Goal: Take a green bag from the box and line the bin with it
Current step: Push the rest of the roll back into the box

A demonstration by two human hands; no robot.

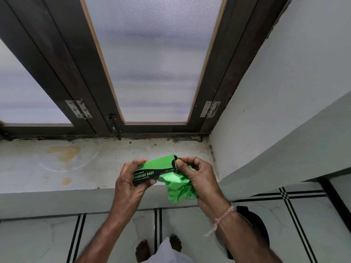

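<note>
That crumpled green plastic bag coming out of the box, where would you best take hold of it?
Pinch the crumpled green plastic bag at its bunched top beside the green and black cardboard box's open right end, coming from the right, probably: the loose lower folds would only stretch or slip.

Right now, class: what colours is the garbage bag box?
Green on top with a black front panel, on the box; head view.
</note>
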